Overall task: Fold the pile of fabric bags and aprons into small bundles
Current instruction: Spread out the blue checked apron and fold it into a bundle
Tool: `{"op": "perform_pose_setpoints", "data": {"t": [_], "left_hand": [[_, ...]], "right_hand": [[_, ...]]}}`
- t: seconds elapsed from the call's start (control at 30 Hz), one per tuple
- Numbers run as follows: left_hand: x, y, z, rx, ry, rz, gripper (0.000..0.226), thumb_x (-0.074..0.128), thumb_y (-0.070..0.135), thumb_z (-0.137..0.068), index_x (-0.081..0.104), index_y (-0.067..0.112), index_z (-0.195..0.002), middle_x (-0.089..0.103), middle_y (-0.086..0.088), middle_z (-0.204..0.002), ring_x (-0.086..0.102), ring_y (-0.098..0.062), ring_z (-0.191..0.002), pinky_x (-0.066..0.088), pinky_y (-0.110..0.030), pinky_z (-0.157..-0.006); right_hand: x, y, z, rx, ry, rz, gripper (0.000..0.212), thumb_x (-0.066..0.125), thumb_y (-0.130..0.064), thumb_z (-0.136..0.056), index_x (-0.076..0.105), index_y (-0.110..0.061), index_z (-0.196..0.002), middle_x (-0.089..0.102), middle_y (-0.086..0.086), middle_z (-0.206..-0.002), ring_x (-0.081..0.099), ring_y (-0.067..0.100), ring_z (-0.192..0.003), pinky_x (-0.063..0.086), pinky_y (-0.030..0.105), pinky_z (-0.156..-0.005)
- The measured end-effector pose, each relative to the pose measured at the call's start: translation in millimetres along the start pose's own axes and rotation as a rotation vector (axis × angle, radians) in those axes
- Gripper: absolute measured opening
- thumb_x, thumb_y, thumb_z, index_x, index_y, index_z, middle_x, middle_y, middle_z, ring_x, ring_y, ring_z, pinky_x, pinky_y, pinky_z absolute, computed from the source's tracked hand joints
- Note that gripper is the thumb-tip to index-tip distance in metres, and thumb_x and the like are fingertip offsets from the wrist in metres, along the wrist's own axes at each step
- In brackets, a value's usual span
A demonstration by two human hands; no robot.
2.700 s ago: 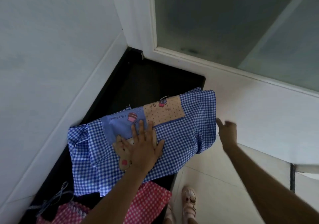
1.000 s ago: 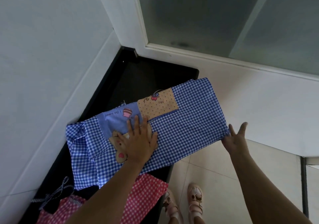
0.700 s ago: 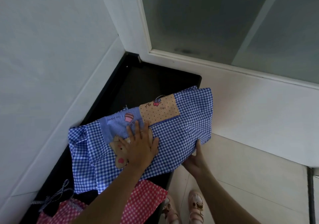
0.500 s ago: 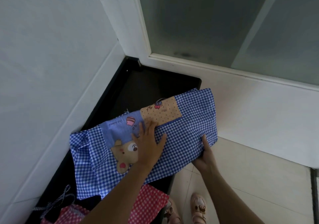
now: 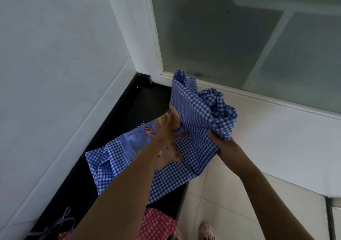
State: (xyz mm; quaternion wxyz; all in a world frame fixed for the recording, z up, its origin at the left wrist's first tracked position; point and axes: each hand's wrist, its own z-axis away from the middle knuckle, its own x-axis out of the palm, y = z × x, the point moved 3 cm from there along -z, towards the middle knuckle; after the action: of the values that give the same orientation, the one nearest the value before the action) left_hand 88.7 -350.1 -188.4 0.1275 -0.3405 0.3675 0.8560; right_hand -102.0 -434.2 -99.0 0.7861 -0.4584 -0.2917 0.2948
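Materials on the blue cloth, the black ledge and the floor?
Blue cloth: thin woven fabric, likely cotton, matte; it creases and bunches softly where the right hand holds it up.
Black ledge: hard, smooth, dark; stone or laminate, cannot tell.
Floor: pale glazed tile, going by the grout lines and slight sheen.

Blue checked apron (image 5: 195, 127) (one end aloft)
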Motion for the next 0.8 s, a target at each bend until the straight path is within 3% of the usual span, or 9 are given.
{"op": "perform_pose_setpoints", "data": {"t": [0.07, 0.13, 0.2, 0.27, 0.37, 0.47, 0.57, 0.7, 0.8], "left_hand": [[-27.9, 6.5, 22.4, -0.102, 0.09, 0.601, 0.075, 0.069, 0.045, -0.079, 0.035, 0.024, -0.143, 0.039, -0.007, -0.149, 0.041, -0.027, -0.135, 0.039, -0.046, -0.108], [-49.0, -1.4, 51.1, -0.219, 0.167, 0.902, 0.028, 0.05, 0.034, -0.098, 0.053, 0.019, -0.121, 0.061, -0.007, -0.122, 0.059, -0.023, -0.111, 0.05, -0.032, -0.085], [-65.1, -32.5, 89.3, -0.343, 0.327, 1.0, 0.034, 0.037, 0.04, -0.102, 0.057, 0.014, -0.107, 0.063, -0.006, -0.104, 0.059, -0.021, -0.098, 0.048, -0.029, -0.08], [-71.3, -78.0, 125.8, -0.463, 0.487, 0.907, 0.052, 0.034, 0.051, -0.099, 0.058, 0.009, -0.118, 0.062, -0.013, -0.118, 0.058, -0.028, -0.11, 0.046, -0.036, -0.094], [-62.8, -128.8, 172.5, -0.609, 0.643, 0.905, 0.075, 0.028, 0.07, -0.09, 0.06, 0.008, -0.117, 0.06, -0.019, -0.114, 0.056, -0.034, -0.109, 0.045, -0.043, -0.095], [-39.0, -136.5, 187.5, -0.542, 0.404, 1.393, 0.086, 0.021, 0.081, -0.083, 0.055, 0.014, -0.126, 0.056, -0.011, -0.111, 0.052, -0.03, -0.107, 0.046, -0.044, -0.084], [-34.3, -132.3, 190.2, -0.484, 0.344, 1.434, 0.086, 0.021, 0.081, -0.082, 0.044, 0.022, -0.14, 0.054, -0.008, -0.126, 0.052, -0.032, -0.113, 0.042, -0.048, -0.096], [-34.3, -136.7, 191.2, -0.652, 0.431, 0.845, 0.115, 0.061, 0.083, -0.06, 0.032, 0.016, -0.148, 0.04, -0.012, -0.148, 0.044, -0.035, -0.129, 0.037, -0.049, -0.108], [-29.6, -130.9, 190.8, -0.627, 0.452, 0.863, 0.077, 0.078, 0.034, -0.076, 0.045, 0.001, -0.136, 0.048, -0.015, -0.14, 0.049, -0.033, -0.125, 0.043, -0.041, -0.101]], "right_hand": [[20.7, -7.1, 7.7, -0.08, -0.099, 0.149, 0.02, 0.05, -0.021, -0.097, 0.055, -0.041, -0.097, 0.059, -0.022, -0.106, 0.056, 0.01, -0.109, 0.044, 0.017, -0.091], [45.8, -7.8, 9.0, -0.223, -0.117, 0.388, 0.024, 0.043, -0.024, -0.101, 0.05, -0.044, -0.112, 0.053, -0.017, -0.125, 0.046, 0.014, -0.124, 0.036, 0.013, -0.101], [66.5, 4.5, 2.9, -0.395, -0.15, 0.776, 0.043, 0.035, -0.044, -0.099, 0.026, -0.05, -0.141, 0.025, -0.012, -0.155, 0.015, 0.019, -0.146, 0.014, 0.044, -0.119], [88.0, 20.3, 5.0, -0.389, -0.165, 1.022, 0.059, 0.033, -0.05, -0.095, -0.006, -0.055, -0.14, -0.003, -0.011, -0.16, -0.011, 0.023, -0.147, -0.003, 0.061, -0.115], [132.4, 38.1, 32.5, -0.491, -0.242, 1.218, 0.067, 0.027, -0.06, -0.089, -0.028, -0.064, -0.127, -0.02, -0.008, -0.155, -0.025, 0.026, -0.141, -0.022, 0.056, -0.104], [161.3, 81.5, 42.4, -0.513, -0.412, 1.361, 0.08, 0.043, -0.035, -0.097, -0.027, -0.059, -0.13, -0.03, -0.001, -0.153, -0.031, 0.034, -0.138, -0.032, 0.053, -0.097], [176.1, 134.3, 42.6, -0.544, -0.519, 1.506, 0.079, 0.039, -0.049, -0.095, -0.032, -0.058, -0.129, -0.035, 0.004, -0.148, -0.032, 0.04, -0.134, -0.022, 0.064, -0.104], [170.6, 167.2, 34.0, -0.46, -0.591, 1.643, 0.083, 0.036, -0.043, -0.098, -0.043, -0.062, -0.115, -0.041, 0.0, -0.148, -0.041, 0.038, -0.129, -0.021, 0.066, -0.105], [169.5, 166.4, 33.4, -0.402, -0.686, 1.733, 0.077, 0.025, -0.074, -0.081, -0.013, -0.051, -0.143, 0.004, 0.007, -0.159, 0.01, 0.046, -0.141, 0.01, 0.073, -0.101]]}}
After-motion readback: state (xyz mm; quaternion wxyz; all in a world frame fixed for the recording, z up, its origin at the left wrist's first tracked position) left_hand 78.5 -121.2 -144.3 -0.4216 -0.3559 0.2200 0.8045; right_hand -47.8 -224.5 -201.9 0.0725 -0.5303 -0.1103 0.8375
